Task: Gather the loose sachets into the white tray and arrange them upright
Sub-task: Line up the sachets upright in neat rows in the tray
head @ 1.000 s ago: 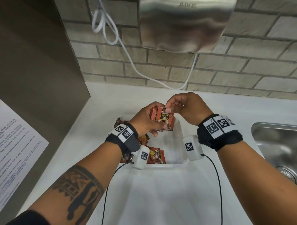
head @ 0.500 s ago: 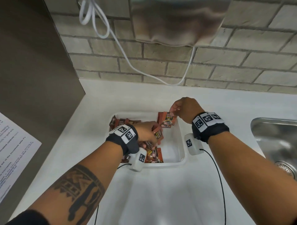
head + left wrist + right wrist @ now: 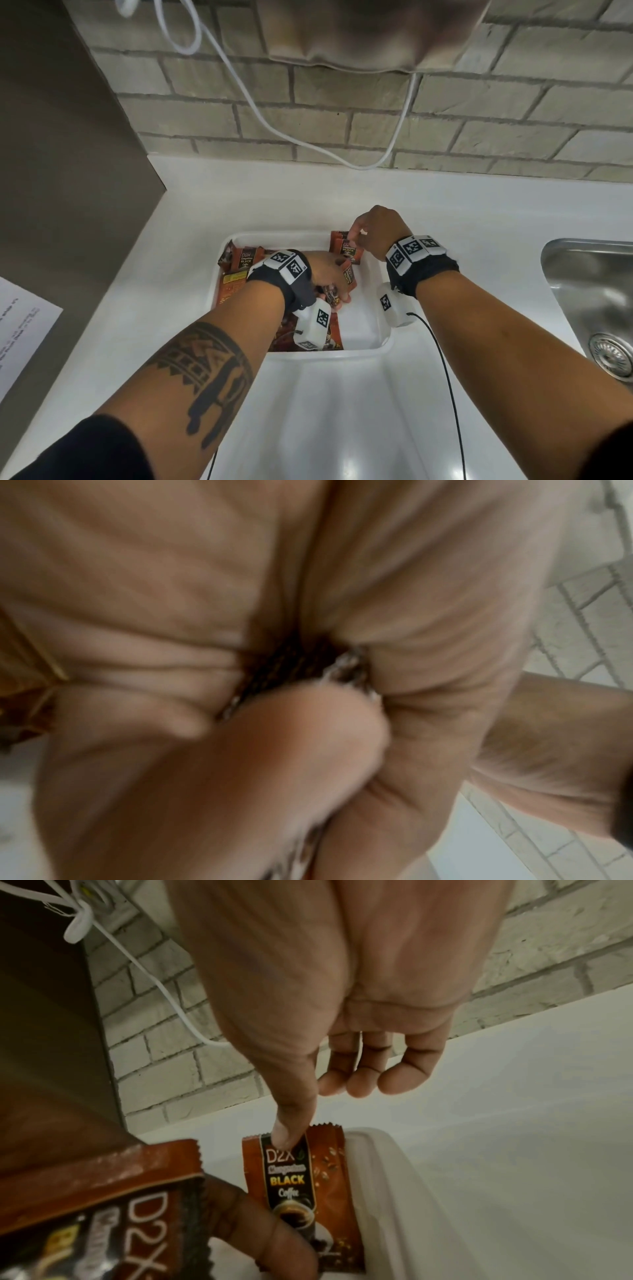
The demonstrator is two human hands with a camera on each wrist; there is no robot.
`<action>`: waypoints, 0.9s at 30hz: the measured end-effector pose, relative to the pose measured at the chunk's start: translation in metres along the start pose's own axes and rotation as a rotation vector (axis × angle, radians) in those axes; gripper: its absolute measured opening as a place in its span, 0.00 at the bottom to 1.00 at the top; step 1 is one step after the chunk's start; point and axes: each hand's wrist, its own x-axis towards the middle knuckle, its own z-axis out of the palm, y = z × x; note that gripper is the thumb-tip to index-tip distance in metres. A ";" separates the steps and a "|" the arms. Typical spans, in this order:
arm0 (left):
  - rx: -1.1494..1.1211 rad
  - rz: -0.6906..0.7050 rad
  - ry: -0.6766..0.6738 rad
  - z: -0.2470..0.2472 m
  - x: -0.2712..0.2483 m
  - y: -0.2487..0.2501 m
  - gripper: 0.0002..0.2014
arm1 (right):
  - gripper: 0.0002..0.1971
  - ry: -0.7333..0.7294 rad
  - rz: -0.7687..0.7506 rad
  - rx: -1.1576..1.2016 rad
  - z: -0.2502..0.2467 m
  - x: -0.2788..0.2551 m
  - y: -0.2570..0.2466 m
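The white tray sits on the counter with brown "D2X Black Coffee" sachets in it. My right hand is at the tray's far right corner. It pinches the top of an upright sachet that leans on the tray wall, with the thumb on its front. The upright sachets stand together there. My left hand is in the middle of the tray, its fingers curled round another sachet, whose crimped edge shows between the fingers. Loose sachets lie along the tray's left side and front.
A steel sink is set into the counter at the right. A hand dryer and its white cable hang on the brick wall behind. A dark panel and a printed sheet are at the left.
Both hands held a bunch of sachets above the tray. The right hand has since lowered them into the far right corner. The left hand has let go and dropped to the loose sachets.
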 end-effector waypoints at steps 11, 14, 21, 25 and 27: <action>-0.108 0.014 -0.050 -0.005 0.006 -0.003 0.28 | 0.06 0.030 0.010 0.075 0.003 0.003 0.009; -0.103 0.022 -0.058 -0.004 0.003 -0.004 0.22 | 0.06 0.027 0.007 0.064 0.003 0.001 0.010; -0.180 0.131 -0.033 -0.005 -0.012 -0.004 0.21 | 0.02 0.124 -0.008 0.201 -0.007 -0.016 0.009; -0.308 0.292 0.068 -0.011 -0.023 -0.009 0.28 | 0.11 -0.040 -0.101 0.309 -0.021 -0.042 0.004; -0.351 0.353 0.120 -0.011 -0.025 -0.011 0.28 | 0.12 -0.078 -0.116 0.368 -0.024 -0.049 0.002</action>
